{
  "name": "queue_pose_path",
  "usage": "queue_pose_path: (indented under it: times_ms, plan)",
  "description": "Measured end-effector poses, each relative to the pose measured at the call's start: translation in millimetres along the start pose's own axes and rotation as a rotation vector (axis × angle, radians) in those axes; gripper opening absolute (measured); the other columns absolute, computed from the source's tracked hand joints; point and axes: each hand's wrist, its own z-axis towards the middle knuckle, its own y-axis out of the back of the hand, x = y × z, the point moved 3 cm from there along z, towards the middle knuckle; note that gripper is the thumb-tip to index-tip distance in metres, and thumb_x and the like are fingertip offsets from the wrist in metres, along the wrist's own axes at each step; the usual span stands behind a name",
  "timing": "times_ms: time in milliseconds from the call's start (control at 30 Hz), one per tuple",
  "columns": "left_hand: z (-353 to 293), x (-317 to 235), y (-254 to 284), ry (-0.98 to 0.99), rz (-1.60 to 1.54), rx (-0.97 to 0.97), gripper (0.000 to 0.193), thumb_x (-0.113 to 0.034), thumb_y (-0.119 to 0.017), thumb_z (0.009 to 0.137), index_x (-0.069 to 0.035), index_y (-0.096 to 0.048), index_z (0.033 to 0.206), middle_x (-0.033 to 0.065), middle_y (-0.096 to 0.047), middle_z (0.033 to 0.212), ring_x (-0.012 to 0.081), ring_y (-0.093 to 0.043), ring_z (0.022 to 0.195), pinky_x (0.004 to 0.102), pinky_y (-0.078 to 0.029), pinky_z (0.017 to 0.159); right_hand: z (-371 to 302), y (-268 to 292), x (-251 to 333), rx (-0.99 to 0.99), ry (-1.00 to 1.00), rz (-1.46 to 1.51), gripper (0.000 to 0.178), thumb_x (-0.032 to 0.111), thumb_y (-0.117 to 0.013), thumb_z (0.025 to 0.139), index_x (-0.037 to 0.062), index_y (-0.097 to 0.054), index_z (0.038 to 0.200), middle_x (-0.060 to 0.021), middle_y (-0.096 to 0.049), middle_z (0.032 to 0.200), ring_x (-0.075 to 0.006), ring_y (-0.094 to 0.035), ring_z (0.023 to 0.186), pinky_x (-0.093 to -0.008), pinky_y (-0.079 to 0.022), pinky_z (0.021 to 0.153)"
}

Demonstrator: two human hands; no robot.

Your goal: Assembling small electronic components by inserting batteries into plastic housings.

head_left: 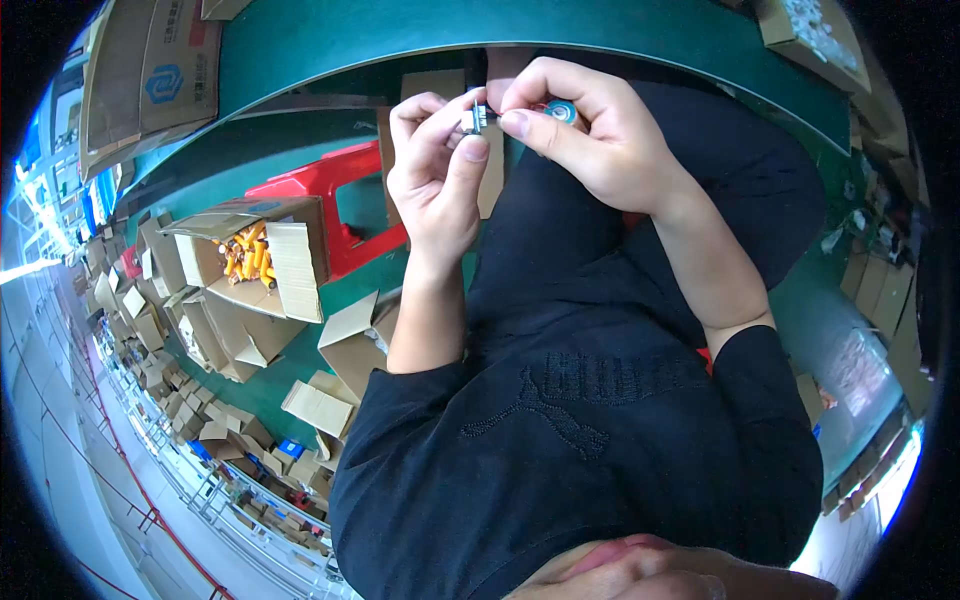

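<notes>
Between the thumb and fingers of my left hand (pixel 437 178) is a small circuit board (pixel 477 120) with a white connector on it. My right hand (pixel 600 140) is closed around a small cylinder with a teal ring-shaped end (pixel 561 111), much of it hidden in the palm. A bit of red, perhaps a wire, shows by the right fingertips. Both hands are raised close together over my lap, near the bench edge. The fingertips are a short way apart. I cannot tell whether a wire joins the two parts.
The green bench (pixel 400 22) curves across the front, with a cardboard box (pixel 150 85) at its left and a box of clear plastic parts (pixel 815 40) at its right. A red stool (pixel 345 205) and an open carton of orange parts (pixel 245 255) stand at my left.
</notes>
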Motion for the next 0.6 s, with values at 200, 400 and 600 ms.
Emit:
queue_pose_path:
  times_ms: [200, 400, 600]
  plan:
    - [4.3, -1.9, -3.3, -0.071, -0.007, 0.054, 0.031, -0.009, -0.070, 0.095, -0.004, -0.071, 0.126, 0.0101, -0.042, 0.121, 0.0169, -0.051, 0.099, 0.0261, -0.045, 0.085, -1.7, 5.0, 1.5, -0.069, -0.036, -0.003, 0.004, 0.008, -0.065, 0.098, 0.0053, -0.068, 0.098, -0.0021, -0.061, 0.085, -0.0099, -0.051, 0.072, -0.0219, -0.042, 0.068]
    - [3.7, -0.5, -2.4, -0.039, 0.007, 0.062, 0.031, -0.009, -0.069, 0.096, -0.004, -0.071, 0.126, 0.0101, -0.042, 0.122, 0.0165, -0.050, 0.099, 0.0259, -0.044, 0.085, -0.5, 5.8, 1.3, 0.001, -0.005, 0.046, 0.005, 0.008, -0.064, 0.098, 0.0053, -0.068, 0.097, -0.0016, -0.060, 0.081, -0.0086, -0.049, 0.067, -0.0215, -0.041, 0.064]
    - [3.9, 2.0, -1.5, -0.010, 0.061, 0.020, 0.027, -0.012, -0.066, 0.098, -0.005, -0.070, 0.124, 0.0094, -0.044, 0.119, 0.0151, -0.050, 0.095, 0.0255, -0.043, 0.081, 0.3, 4.0, -0.1, -0.020, -0.082, 0.071, 0.007, 0.009, -0.061, 0.100, 0.0051, -0.067, 0.099, -0.0004, -0.057, 0.075, -0.0075, -0.046, 0.062, -0.0217, -0.039, 0.060]
